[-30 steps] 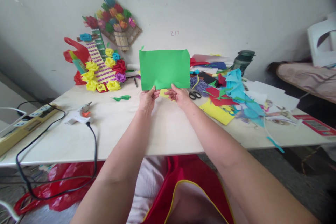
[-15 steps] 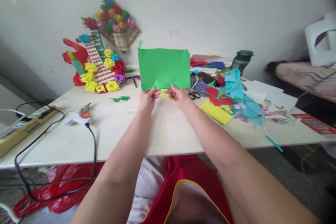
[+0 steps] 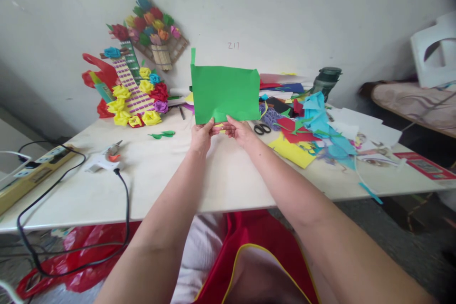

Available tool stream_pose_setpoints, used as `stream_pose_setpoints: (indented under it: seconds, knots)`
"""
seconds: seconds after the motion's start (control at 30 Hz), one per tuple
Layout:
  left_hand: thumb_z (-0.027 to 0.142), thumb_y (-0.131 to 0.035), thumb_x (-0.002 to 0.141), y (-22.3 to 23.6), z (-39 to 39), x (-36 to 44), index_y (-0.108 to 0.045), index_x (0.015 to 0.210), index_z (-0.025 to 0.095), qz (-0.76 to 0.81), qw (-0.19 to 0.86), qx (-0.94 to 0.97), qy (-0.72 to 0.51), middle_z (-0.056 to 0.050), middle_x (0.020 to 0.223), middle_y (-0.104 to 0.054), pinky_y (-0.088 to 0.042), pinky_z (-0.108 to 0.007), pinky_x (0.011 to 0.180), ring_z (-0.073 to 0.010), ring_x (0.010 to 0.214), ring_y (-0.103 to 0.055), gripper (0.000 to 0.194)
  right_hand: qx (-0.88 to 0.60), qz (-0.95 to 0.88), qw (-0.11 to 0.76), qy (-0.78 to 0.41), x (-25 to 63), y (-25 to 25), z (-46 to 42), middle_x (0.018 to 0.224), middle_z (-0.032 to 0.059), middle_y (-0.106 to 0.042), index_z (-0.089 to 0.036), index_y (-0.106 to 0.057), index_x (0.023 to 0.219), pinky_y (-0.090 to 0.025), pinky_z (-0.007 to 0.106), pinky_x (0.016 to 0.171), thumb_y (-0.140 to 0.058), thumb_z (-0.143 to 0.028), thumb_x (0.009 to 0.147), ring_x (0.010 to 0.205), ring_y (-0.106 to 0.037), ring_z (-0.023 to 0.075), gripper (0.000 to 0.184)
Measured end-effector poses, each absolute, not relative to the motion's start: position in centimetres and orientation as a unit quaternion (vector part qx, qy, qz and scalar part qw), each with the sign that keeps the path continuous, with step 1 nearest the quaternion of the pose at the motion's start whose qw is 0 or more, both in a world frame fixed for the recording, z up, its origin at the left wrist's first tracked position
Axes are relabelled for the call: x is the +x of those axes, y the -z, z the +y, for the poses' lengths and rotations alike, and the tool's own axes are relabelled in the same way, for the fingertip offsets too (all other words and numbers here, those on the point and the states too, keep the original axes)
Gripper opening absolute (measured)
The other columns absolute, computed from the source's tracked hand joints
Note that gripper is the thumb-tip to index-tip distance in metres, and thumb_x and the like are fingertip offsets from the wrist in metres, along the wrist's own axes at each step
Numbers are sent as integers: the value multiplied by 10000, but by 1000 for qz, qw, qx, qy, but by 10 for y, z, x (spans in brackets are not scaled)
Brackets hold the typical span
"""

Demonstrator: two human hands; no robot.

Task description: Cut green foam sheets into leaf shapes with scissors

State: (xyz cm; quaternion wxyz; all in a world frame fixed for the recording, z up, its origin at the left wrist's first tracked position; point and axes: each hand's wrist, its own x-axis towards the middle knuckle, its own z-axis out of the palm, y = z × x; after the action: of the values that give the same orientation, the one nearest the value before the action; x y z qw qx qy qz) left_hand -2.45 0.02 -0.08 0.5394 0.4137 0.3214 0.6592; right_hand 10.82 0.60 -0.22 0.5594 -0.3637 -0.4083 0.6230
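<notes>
A sheet of green paper (image 3: 228, 92) stands upright above the table, with a narrow strip sticking up at its top left corner. My left hand (image 3: 204, 134) pinches its lower edge, thumb in front and fingers behind. Close beside it, my right hand (image 3: 238, 130) grips the same edge in the same way. The paper bulges slightly between the two thumbs. Black-handled scissors (image 3: 262, 128) lie just right of my right hand. Cut green paper leaves (image 3: 162, 135) rest on the table to the left.
A glue gun (image 3: 107, 157) with a black cord and a power strip (image 3: 35, 171) lie at left. Paper flower crafts (image 3: 137, 90) stand against the wall. Yellow paper (image 3: 292, 150), blue crepe paper (image 3: 315, 109) and a dark bottle (image 3: 326, 81) are at right.
The green sheet has tilted slightly, its left side shifting a little right and its corner strip standing higher. My hands have come slightly closer together.
</notes>
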Motion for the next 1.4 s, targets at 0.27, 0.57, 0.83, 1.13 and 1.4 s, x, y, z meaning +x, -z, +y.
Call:
stream_pose_setpoints:
  seconds: [0.27,0.57,0.83,1.13,1.4]
  knots:
    - [231,-707,691,1,1,-24,-611,646,106,311,553,411,-655,-68,609,-679,-475,-174,449,-96,437,-595,164,-352,-403,580,-614,107,2,5,567,59,-689,-111,-671,635,-391,160,354,-634,-323,798,378,-536,66,270]
    - [146,-623,771,0,-1,-21,-621,685,88,325,584,367,-647,-69,629,-687,-479,-147,472,-77,460,-604,104,-379,-417,613,-554,102,-3,0,508,63,-661,-109,-646,568,-352,174,357,-620,-266,779,358,-499,65,264]
    - [152,-619,784,-1,-3,-17,-625,706,93,346,594,358,-632,-69,678,-696,-482,-147,488,-59,454,-585,97,-426,-410,653,-473,98,0,5,404,3,-559,-134,-601,513,-326,191,364,-641,-330,745,322,-420,50,306]
    - [191,-625,780,1,-5,-19,-632,752,86,335,593,382,-625,-91,750,-712,-491,-167,509,-78,494,-614,110,-398,-435,640,-493,99,1,1,472,16,-600,-133,-608,524,-354,192,389,-707,-360,661,358,-447,52,283]
    - [179,-631,770,-1,-6,-17,-617,757,87,342,606,366,-618,-83,711,-703,-495,-186,515,-93,502,-618,95,-433,-420,643,-472,100,0,6,390,-18,-527,-139,-562,489,-297,185,344,-671,-283,691,313,-385,43,271]
